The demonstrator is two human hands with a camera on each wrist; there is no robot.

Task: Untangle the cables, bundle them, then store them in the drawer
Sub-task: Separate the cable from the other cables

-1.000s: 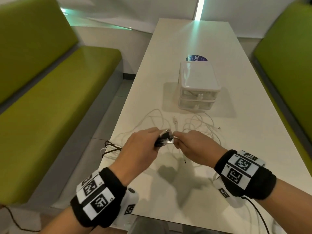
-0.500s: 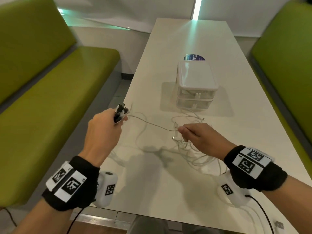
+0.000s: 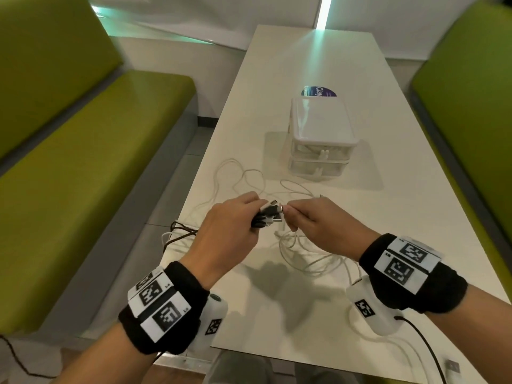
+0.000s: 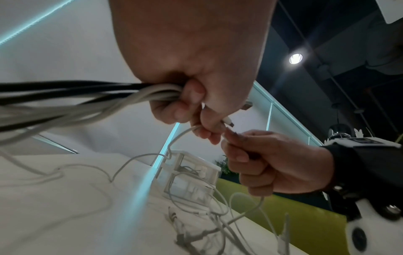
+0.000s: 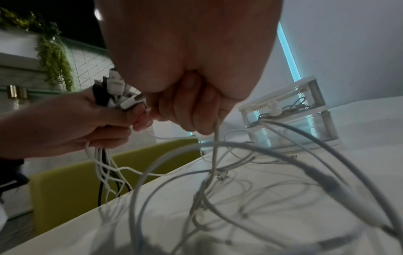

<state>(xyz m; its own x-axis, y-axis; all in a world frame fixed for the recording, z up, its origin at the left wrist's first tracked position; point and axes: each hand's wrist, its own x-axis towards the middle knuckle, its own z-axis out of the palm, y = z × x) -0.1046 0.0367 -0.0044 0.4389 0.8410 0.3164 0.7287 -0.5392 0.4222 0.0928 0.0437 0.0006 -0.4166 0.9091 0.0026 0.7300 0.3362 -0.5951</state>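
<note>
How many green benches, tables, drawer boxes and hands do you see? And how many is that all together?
Green benches: 2
Table: 1
Drawer box: 1
Hands: 2, the left hand and the right hand
Total: 6
The cables are too tangled to count.

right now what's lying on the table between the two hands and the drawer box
Loose white cables loop across the table between the hands and the drawer box, nothing else; the head view shows it.

White and black cables [image 3: 270,216]; white table [image 3: 304,314]; clear-and-white drawers [image 3: 321,139]; green benches [image 3: 91,167]; black-and-white patterned wristbands [image 3: 160,306].
</note>
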